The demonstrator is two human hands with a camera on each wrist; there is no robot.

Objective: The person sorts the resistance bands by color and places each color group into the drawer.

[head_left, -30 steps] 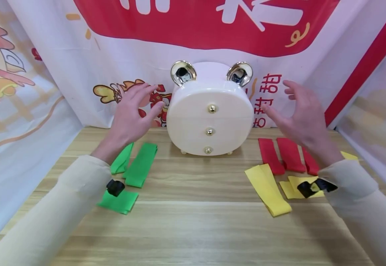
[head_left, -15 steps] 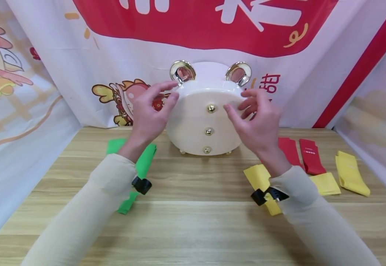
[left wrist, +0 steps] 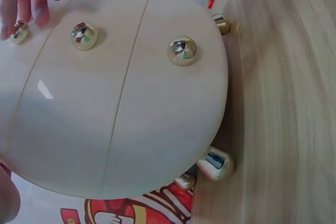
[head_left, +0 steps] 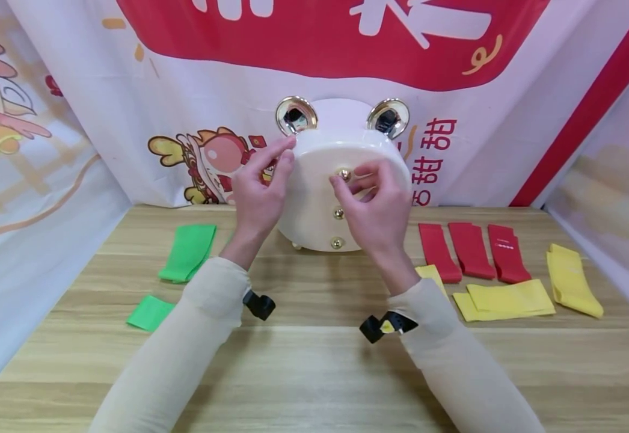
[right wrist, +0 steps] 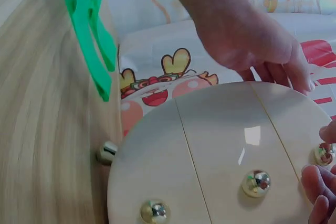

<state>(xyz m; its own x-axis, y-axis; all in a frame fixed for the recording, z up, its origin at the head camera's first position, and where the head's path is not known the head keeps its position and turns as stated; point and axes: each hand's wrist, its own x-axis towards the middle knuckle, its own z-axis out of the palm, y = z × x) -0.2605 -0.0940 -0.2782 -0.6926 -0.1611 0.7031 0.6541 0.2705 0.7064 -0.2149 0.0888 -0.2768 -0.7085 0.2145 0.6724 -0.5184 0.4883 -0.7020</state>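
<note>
Nearest lay the bare front of the wood-grained tabletop (head_left: 303,379), with a pale left sleeve (head_left: 179,355) and right sleeve (head_left: 466,361) reaching over it, each carrying a black wrist device (head_left: 259,305) near the cuff. Beyond, green bands (head_left: 187,252) lay by the left forearm, while on the other side yellow bands (head_left: 504,299) lay nearer than a row of three red bands (head_left: 471,250). Farther on, the left hand (head_left: 259,201) was loosely spread, fingers slightly bent along the upper left side of a white cabinet (head_left: 311,198), gripping nothing. The right hand (head_left: 382,216) was partly curled, thumb and fingers on either side of the top knob (head_left: 344,174); whether they pinched it could not be told. Below that were the middle knob (head_left: 338,213) and bottom knob (head_left: 337,243), all gold. The cabinet stood upright on small feet toward the table's back, two shiny round ears (head_left: 296,117) on its upper corners, before a printed cloth (head_left: 260,87).
</note>
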